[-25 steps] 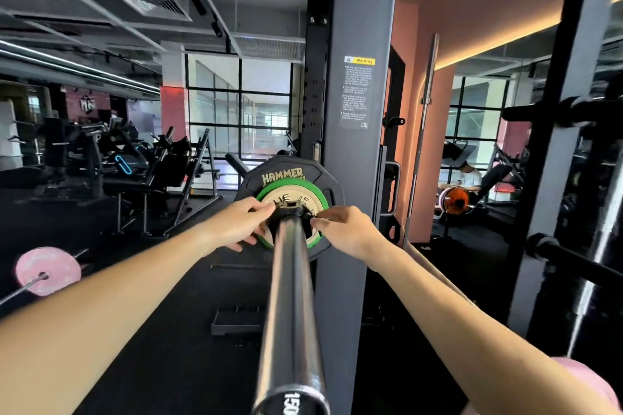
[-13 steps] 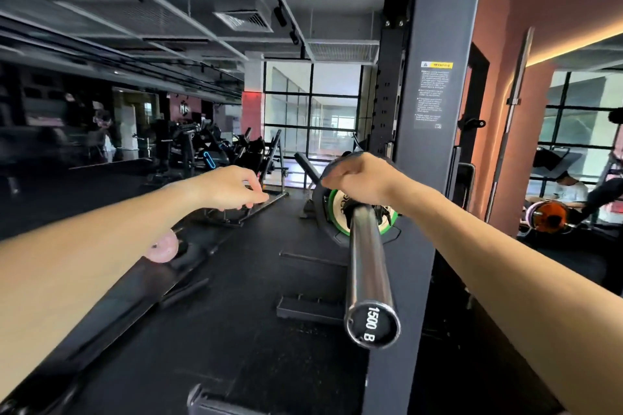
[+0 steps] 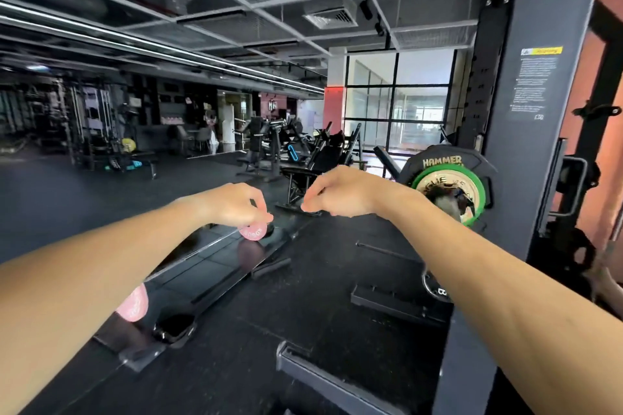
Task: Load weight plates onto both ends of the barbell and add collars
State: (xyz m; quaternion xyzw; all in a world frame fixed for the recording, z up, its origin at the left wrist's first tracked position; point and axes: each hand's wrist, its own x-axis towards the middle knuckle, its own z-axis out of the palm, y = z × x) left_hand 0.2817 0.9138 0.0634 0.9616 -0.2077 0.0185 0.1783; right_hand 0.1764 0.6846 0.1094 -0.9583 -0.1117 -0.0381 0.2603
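- The floor (image 3: 303, 330) is dark rubber matting in a gym; black machines (image 3: 269, 141) stand in the back before a large window (image 3: 397, 101), under an open grid ceiling.
- A grey rack post (image 3: 526, 178) rises at the right.
- Beside this post, the black plate (image 3: 441, 162) marked HAMMER and the smaller green plate (image 3: 472, 192) sit together on the barbell; a dark collar (image 3: 451, 199) sits at their centre, blurred.
- Two pink plates (image 3: 253, 232) lie lower left, on another bar.
- Half a second ago the right hand (image 3: 340, 195) was on the bar; now both hands hover apart from it, in front of the body.
- The left hand (image 3: 232, 205) and the right hand have loosely curled fingers and hold nothing.
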